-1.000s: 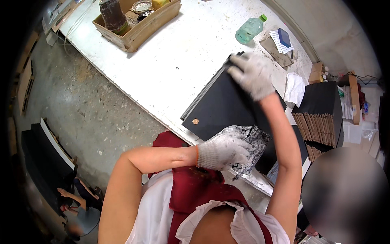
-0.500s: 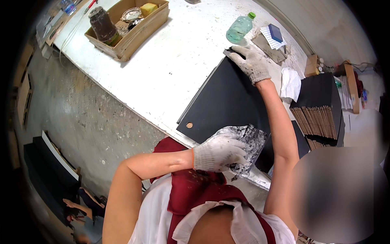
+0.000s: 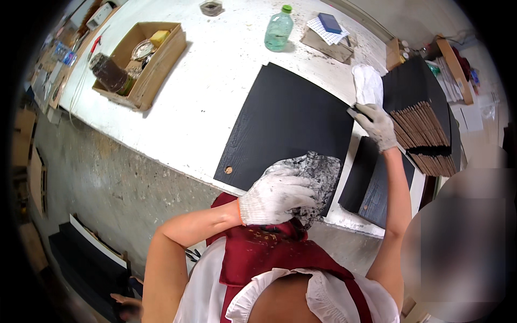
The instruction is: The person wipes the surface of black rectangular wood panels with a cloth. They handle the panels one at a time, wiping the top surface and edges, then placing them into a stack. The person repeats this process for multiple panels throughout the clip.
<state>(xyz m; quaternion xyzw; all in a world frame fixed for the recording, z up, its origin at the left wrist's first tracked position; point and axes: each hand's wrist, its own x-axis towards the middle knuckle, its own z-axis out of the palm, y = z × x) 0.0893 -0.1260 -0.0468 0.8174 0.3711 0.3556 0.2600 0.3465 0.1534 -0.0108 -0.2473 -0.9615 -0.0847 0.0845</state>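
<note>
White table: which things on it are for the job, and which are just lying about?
Seems in use:
- black panel, by the right hand
- smeared rag, under the left hand

Probably just lying about:
- green-capped bottle
- blue block
- white cloth

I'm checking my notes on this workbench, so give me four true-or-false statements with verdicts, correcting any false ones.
1. The left hand touches a crumpled, black-smeared white rag. True.
2. The right hand is bare. False: it wears a whitish knitted glove.
3. The translucent green plastic bottle has a red cap. False: its cap is green.
4. A yellow block sits inside the open tan cardboard box. True.
</note>
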